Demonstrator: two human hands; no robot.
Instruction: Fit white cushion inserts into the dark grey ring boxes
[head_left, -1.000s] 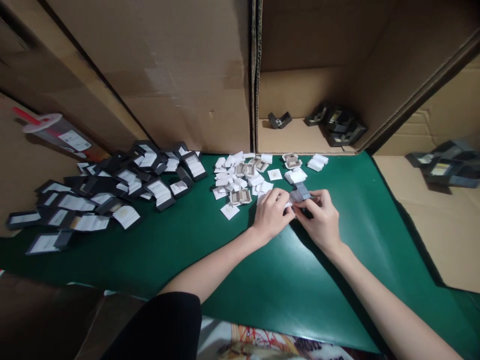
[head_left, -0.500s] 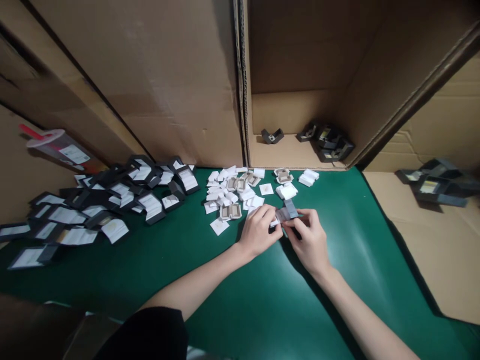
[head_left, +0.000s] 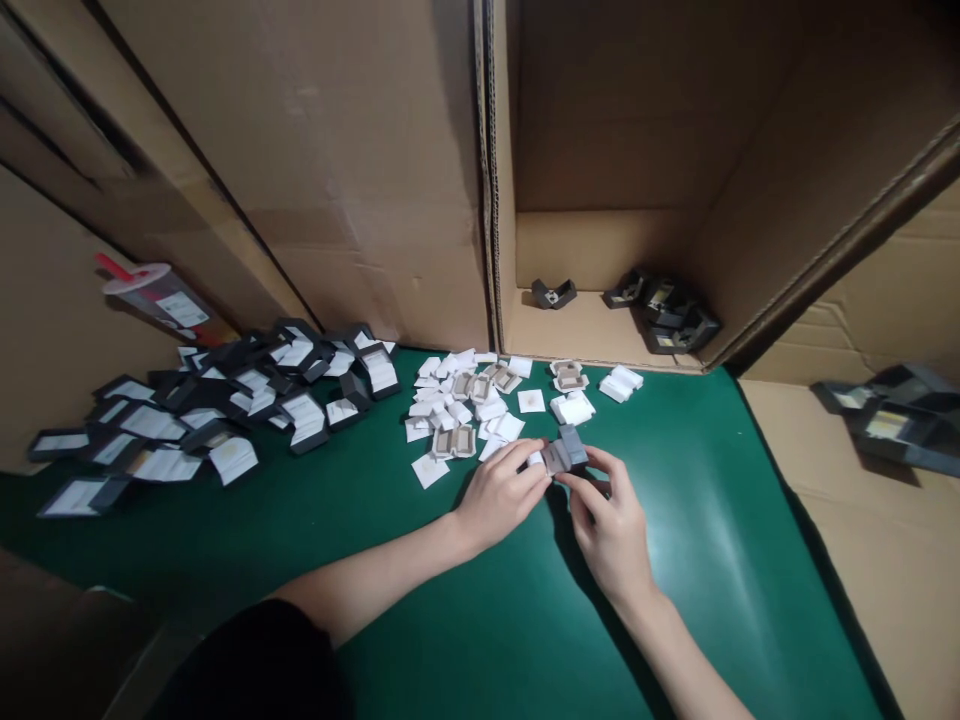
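Between my two hands is a small dark grey hinged box point(head_left: 571, 446), standing open over the green table. My left hand point(head_left: 496, 498) grips its left side, where a bit of white shows at the fingertips. On the other side, my right hand point(head_left: 611, 525) pinches the box with thumb and fingers. The fingers partly cover the inside of the box. Just behind and left of my hands lies a pile of white folded card inserts point(head_left: 457, 400) and flat white squares, with white pieces point(head_left: 573, 408) also directly behind the box.
Many open dark boxes with white linings point(head_left: 202, 420) are heaped at the left. Behind them leans a clear plastic tub point(head_left: 169, 300) with a red handle. A cardboard carton point(head_left: 570, 325) at the back holds several dark boxes point(head_left: 671, 315); more point(head_left: 900, 415) lie on cardboard at right.
The view has shifted slightly. My hands, still around the open box, have come a little nearer to me and to the left. The piles look the same.
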